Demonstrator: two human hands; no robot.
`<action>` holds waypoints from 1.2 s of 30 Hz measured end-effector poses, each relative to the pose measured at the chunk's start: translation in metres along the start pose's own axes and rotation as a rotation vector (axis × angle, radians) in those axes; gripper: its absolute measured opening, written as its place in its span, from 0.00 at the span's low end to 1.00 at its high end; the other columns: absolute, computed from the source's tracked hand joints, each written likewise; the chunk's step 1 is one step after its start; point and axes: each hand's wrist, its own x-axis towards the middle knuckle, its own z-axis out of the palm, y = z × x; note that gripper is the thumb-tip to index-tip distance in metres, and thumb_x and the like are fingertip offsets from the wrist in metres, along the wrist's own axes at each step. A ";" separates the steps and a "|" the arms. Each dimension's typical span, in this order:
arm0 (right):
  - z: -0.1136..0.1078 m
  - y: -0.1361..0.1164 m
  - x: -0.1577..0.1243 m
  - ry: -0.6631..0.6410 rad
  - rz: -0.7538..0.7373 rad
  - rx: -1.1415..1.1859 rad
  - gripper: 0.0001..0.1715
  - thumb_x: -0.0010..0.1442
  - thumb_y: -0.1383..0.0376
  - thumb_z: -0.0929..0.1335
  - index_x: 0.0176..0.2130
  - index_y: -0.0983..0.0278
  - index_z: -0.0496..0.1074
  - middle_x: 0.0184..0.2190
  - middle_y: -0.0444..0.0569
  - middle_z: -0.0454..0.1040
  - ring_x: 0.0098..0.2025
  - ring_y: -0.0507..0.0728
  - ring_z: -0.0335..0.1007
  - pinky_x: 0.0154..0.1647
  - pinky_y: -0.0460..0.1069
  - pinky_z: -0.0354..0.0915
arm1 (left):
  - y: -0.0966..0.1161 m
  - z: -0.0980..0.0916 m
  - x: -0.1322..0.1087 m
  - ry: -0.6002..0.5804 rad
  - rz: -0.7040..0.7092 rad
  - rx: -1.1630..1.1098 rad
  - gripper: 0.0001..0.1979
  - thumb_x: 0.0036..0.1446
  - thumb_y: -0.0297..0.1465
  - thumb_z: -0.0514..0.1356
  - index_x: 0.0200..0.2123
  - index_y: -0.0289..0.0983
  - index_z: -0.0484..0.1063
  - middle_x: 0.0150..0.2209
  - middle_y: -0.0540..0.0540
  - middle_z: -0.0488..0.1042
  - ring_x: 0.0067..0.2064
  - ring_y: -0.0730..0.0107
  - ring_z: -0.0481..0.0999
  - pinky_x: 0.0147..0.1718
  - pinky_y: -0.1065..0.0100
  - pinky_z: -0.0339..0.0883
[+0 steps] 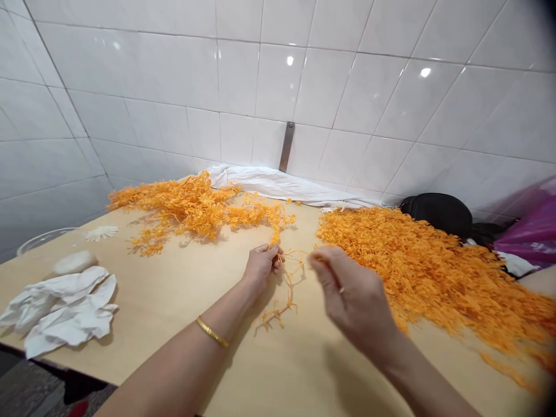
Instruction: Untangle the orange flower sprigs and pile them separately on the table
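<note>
My left hand (261, 265) is closed on a thin, branching orange plastic strand (276, 234) at the middle of the table. From that grip the strand runs up to a heap of orange plastic pieces (191, 205) at the back left. A looser end (290, 292) hangs down below the fingers onto the tabletop. My right hand (350, 295), slightly blurred, is pinched just to the right, where a fine orange thread reaches its fingertips. What lies inside that pinch is hidden. A gold bangle (212, 332) circles my left wrist.
A large orange pile (434, 266) covers the right side of the table (174, 307). Crumpled white tissues (72, 310) and a whitish rounded object (75, 262) lie at left. White cloth (269, 182) lines the tiled wall. A black case (438, 212) and purple bag (530, 226) stand back right.
</note>
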 end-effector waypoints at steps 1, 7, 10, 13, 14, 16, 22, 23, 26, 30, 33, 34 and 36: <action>-0.009 0.013 -0.002 0.009 0.076 -0.085 0.08 0.58 0.68 0.60 0.38 0.64 0.66 0.31 0.49 0.71 0.31 0.53 0.67 0.31 0.46 0.63 | -0.002 -0.001 0.000 -0.013 0.010 -0.013 0.05 0.46 0.27 0.57 0.21 0.31 0.66 0.15 0.49 0.65 0.14 0.83 0.57 0.14 0.78 0.50; -0.057 0.070 -0.077 -0.224 0.376 -0.451 0.14 0.58 0.63 0.58 0.35 0.62 0.71 0.46 0.54 0.64 0.34 0.55 0.66 0.32 0.51 0.63 | 0.001 -0.003 0.003 0.027 0.031 -0.122 0.02 0.44 0.20 0.56 0.23 0.31 0.67 0.19 0.48 0.67 0.20 0.80 0.66 0.15 0.80 0.55; -0.066 0.073 -0.125 -0.287 0.278 -0.515 0.15 0.57 0.64 0.59 0.42 0.60 0.70 0.54 0.53 0.57 0.45 0.60 0.61 0.43 0.57 0.59 | 0.009 -0.005 0.004 0.044 0.011 -0.137 0.05 0.43 0.17 0.55 0.22 0.30 0.67 0.22 0.47 0.68 0.24 0.77 0.70 0.21 0.78 0.63; -0.064 0.078 -0.153 -0.408 0.212 -0.563 0.21 0.56 0.61 0.61 0.50 0.56 0.64 0.57 0.51 0.53 0.54 0.64 0.51 0.50 0.60 0.51 | 0.019 -0.008 0.003 0.026 0.032 -0.151 0.05 0.43 0.17 0.55 0.21 0.30 0.66 0.23 0.45 0.69 0.25 0.75 0.71 0.26 0.73 0.67; -0.061 0.081 -0.156 -0.432 0.200 -0.573 0.22 0.56 0.60 0.61 0.51 0.55 0.63 0.58 0.50 0.53 0.55 0.64 0.48 0.51 0.61 0.50 | 0.023 -0.009 0.003 0.033 0.064 -0.168 0.05 0.43 0.17 0.55 0.21 0.30 0.66 0.23 0.46 0.69 0.26 0.74 0.71 0.27 0.72 0.68; -0.054 0.089 -0.153 -0.460 0.182 -0.586 0.22 0.56 0.58 0.61 0.52 0.53 0.62 0.58 0.50 0.51 0.57 0.65 0.44 0.52 0.62 0.47 | 0.030 -0.011 0.003 0.053 0.141 -0.214 0.05 0.43 0.18 0.56 0.22 0.31 0.65 0.23 0.47 0.69 0.26 0.73 0.71 0.28 0.70 0.69; -0.020 0.114 -0.112 -0.523 0.148 -0.588 0.20 0.59 0.55 0.57 0.49 0.51 0.64 0.59 0.47 0.50 0.60 0.65 0.38 0.55 0.64 0.39 | 0.033 -0.020 0.010 0.042 0.110 -0.244 0.06 0.42 0.16 0.54 0.23 0.31 0.64 0.21 0.47 0.68 0.20 0.80 0.67 0.20 0.77 0.64; -0.013 0.121 -0.106 -0.514 0.148 -0.599 0.20 0.59 0.55 0.57 0.48 0.51 0.66 0.59 0.46 0.51 0.60 0.64 0.38 0.55 0.64 0.39 | 0.031 -0.022 0.012 0.030 0.081 -0.232 0.06 0.41 0.16 0.54 0.23 0.31 0.64 0.21 0.48 0.67 0.18 0.82 0.64 0.17 0.79 0.61; 0.002 0.146 -0.092 -0.463 0.161 -0.668 0.19 0.59 0.56 0.57 0.46 0.53 0.68 0.57 0.47 0.56 0.59 0.63 0.40 0.55 0.63 0.38 | 0.025 -0.025 0.015 -0.038 -0.014 -0.171 0.06 0.40 0.17 0.54 0.24 0.30 0.64 0.18 0.51 0.64 0.13 0.87 0.54 0.10 0.82 0.46; 0.013 0.174 -0.078 -0.437 0.161 -0.758 0.17 0.59 0.58 0.57 0.43 0.57 0.70 0.54 0.49 0.60 0.57 0.63 0.44 0.54 0.63 0.39 | 0.026 -0.025 0.015 -0.057 -0.070 -0.108 0.04 0.42 0.26 0.56 0.24 0.31 0.65 0.16 0.53 0.61 0.12 0.87 0.48 0.09 0.80 0.38; 0.016 0.174 -0.071 -0.466 0.159 -0.797 0.19 0.58 0.56 0.57 0.39 0.61 0.71 0.52 0.53 0.62 0.55 0.64 0.48 0.51 0.62 0.42 | 0.027 -0.023 0.013 -0.071 -0.103 -0.098 0.10 0.45 0.34 0.56 0.25 0.31 0.65 0.17 0.52 0.62 0.12 0.86 0.49 0.10 0.79 0.39; 0.016 0.170 -0.069 -0.478 0.167 -0.802 0.20 0.58 0.55 0.57 0.37 0.62 0.72 0.50 0.54 0.63 0.54 0.64 0.49 0.50 0.62 0.44 | 0.027 -0.023 0.013 -0.074 -0.112 -0.096 0.12 0.46 0.36 0.55 0.25 0.31 0.66 0.17 0.51 0.62 0.12 0.86 0.50 0.10 0.79 0.40; 0.015 0.160 -0.064 -0.504 0.188 -0.796 0.23 0.56 0.51 0.58 0.32 0.63 0.72 0.47 0.55 0.65 0.52 0.65 0.51 0.48 0.62 0.46 | 0.025 -0.021 0.014 -0.079 -0.136 -0.086 0.12 0.47 0.36 0.55 0.24 0.31 0.65 0.17 0.51 0.61 0.12 0.86 0.50 0.10 0.79 0.40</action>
